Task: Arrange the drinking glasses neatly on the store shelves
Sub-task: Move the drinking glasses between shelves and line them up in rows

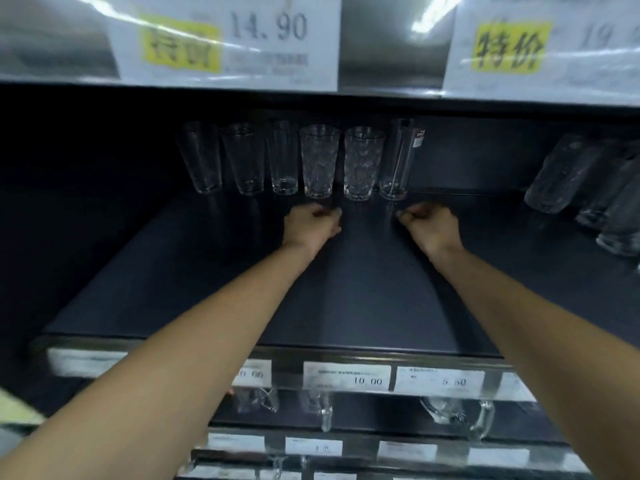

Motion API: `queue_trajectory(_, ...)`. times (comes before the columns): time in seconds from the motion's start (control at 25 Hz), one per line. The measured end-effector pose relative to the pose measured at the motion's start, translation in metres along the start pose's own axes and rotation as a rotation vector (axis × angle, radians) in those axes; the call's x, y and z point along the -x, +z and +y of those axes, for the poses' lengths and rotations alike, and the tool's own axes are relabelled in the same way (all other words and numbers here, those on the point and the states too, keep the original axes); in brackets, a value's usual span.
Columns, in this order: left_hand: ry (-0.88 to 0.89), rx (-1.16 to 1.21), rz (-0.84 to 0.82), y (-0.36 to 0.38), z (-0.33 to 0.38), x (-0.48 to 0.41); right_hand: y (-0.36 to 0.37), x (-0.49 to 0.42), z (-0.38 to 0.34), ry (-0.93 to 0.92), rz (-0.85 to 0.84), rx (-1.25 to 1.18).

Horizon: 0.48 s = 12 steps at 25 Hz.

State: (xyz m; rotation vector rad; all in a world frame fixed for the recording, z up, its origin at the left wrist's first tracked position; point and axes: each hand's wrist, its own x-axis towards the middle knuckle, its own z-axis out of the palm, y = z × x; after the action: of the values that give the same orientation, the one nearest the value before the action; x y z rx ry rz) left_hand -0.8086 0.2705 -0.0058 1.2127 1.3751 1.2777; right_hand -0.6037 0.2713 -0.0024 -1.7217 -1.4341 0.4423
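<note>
Both my arms reach deep over the dark shelf (pixel 363 306), toward its back edge. My left hand (pixel 311 225) rests low on the shelf surface with its fingers (pixel 330 212) curled in together, pinching nothing, just in front of the patterned glass (pixel 318 161). My right hand (pixel 429 225) sits beside it, a little apart, its fingers (pixel 407 213) likewise curled shut and empty, just in front of the tall straight glass (pixel 398 159).

Six drinking glasses stand upright in a row along the back edge, near its middle. From the left end: a tapered plain glass (pixel 201 157), a second tapered glass (pixel 244 159), a straight-sided glass (pixel 284 157), then the patterned glass, a second patterned glass (pixel 362 162) just beside it, and last the tall straight glass, which carries a small label near its rim. They stand close together; whether neighbours touch I cannot tell.

Toward the right end of the shelf, well apart from the row, another cluster of glasses (pixel 588 188) appears tilted by the wide lens and blurred.

Along the shelf's front edge runs a rail of price tags (pixel 346 375). Large price signs (pixel 228 39) hang from the shelf above. Below the front edge, glass mugs (pixel 457 415) sit on a lower shelf.
</note>
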Motion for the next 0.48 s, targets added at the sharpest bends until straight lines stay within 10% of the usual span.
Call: queue_trajectory(0.48, -0.008, -0.1, -0.234, -0.071, 0.018, 0.142, -0.063, 0.138, -0.018, 0.036, -0.304, 0.109)
